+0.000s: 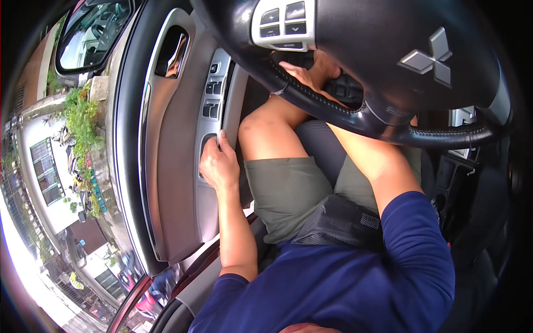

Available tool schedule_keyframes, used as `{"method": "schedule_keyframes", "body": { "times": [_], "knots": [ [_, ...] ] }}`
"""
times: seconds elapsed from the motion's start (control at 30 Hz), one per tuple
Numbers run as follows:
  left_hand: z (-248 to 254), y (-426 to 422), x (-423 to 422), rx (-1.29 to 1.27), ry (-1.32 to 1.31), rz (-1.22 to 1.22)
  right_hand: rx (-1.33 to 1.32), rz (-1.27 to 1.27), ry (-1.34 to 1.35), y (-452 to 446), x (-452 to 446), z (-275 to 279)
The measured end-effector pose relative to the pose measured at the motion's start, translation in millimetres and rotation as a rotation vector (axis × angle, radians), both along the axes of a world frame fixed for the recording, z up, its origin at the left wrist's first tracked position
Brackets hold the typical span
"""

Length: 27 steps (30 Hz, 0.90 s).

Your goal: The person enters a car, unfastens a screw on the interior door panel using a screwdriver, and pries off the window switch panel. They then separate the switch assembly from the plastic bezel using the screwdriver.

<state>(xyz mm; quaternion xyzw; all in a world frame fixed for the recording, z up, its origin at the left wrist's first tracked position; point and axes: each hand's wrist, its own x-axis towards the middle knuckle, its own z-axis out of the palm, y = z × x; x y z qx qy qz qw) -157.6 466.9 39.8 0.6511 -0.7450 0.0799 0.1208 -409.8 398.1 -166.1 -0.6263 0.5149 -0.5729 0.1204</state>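
Observation:
My left hand (219,165) is at the car door's armrest, its fingers curled into the door pull (207,139) and its thumb along the edge. Just ahead of it are the window switches (211,101). My right arm reaches across my lap and passes under the steering wheel (311,100). Beyond the rim, my right hand (302,76) shows in part, near my lower leg and a bare foot (327,64). The wheel hides much of that hand, and whether it holds anything cannot be made out.
The car door (177,161) stands ajar, with a gap beside the seat at its rear edge. A side mirror (93,33) is outside, with plants (83,119) and a white building beyond. A black mesh bag (338,222) lies on my lap. The centre console (458,150) is at right.

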Motion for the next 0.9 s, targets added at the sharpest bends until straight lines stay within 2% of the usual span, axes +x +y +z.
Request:
{"method": "schedule_keyframes", "body": {
  "times": [0.07,0.17,0.23,0.3,0.33,0.43,0.5,0.57,0.73,0.87,0.9],
  "knots": [
    [-0.8,0.4,2.2,-0.009,-0.038,0.001,0.076,0.026,0.056,5.8,-7.1,-3.7],
    [0.9,-0.4,3.2,-0.026,-0.031,-0.03,0.27,0.011,0.115,30.6,-25.9,45.6],
    [1.1,-0.6,5.7,-0.063,-0.034,-0.091,0.221,-0.108,0.135,66.1,-25.7,87.0],
    [2.3,-1.4,5.0,-0.055,-0.035,-0.081,0.194,-0.208,0.23,92.9,-19.0,90.7],
    [3.5,-1.2,4.2,-0.054,-0.035,-0.08,0.192,-0.245,0.316,103.7,-10.7,73.7],
    [5.5,1.0,3.2,-0.032,-0.024,-0.068,0.367,-0.077,0.089,134.4,7.5,141.4],
    [4.7,0.5,3.7,-0.004,-0.003,-0.061,0.612,0.035,0.134,158.8,18.2,162.2],
    [5.5,-0.2,6.7,0.034,0.02,-0.058,0.708,0.141,0.156,170.3,25.5,181.1],
    [15.5,-2.6,27.7,0.175,0.216,-0.179,0.634,0.203,0.318,170.0,41.2,195.3],
    [40.8,9.3,25.6,0.347,0.045,-0.023,0.532,0.185,0.487,167.0,45.3,212.8],
    [34.1,10.5,27.4,0.268,0.009,-0.055,0.527,0.181,0.516,164.6,45.9,220.7]
  ]
}}
